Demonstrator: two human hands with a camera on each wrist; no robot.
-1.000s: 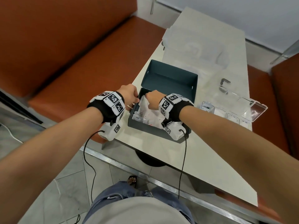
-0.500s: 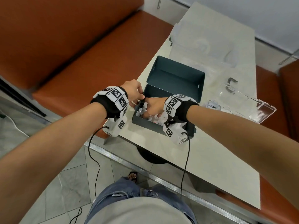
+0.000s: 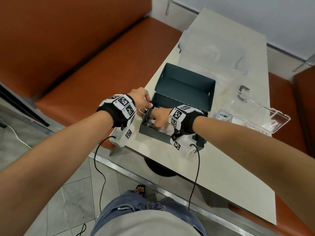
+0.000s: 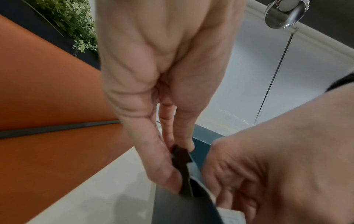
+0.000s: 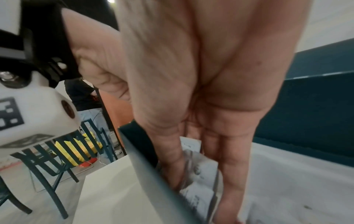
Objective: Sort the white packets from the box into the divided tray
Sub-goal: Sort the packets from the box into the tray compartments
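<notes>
I have my left hand [image 3: 140, 97] at the nine o'clock edge of the dark box [image 3: 172, 133], thumb and fingers pinched tight on the box's side flap [image 4: 182, 157]. My right hand [image 3: 160, 116] is down inside the box, fingers [image 5: 231, 159] straight and close together, digging among the white packets [image 5: 199, 166]; I cannot tell whether they have hold of one yet. The packets still lie in the near half of the box, and the raised lid [image 3: 185, 82] stands at twelve o'clock. The divided tray [image 3: 247, 123] sits at three o'clock from the box on the table [image 3: 221, 176], its clear lid [image 3: 272, 114] folded back, a few packets already in its cells.

My worries from here: the flap looks thin, and I judge a harder pull could tear it or drag the whole box toward the table edge at nine o'clock. The packets look slick and loosely heaped, so I may lift several at once and spill some over the wall. Coming out, my wrist unit [image 3: 184, 143] could catch the near wall and tip the box. The crossing to the tray is short, but its cells are small, and a packet could land astride a divider.
</notes>
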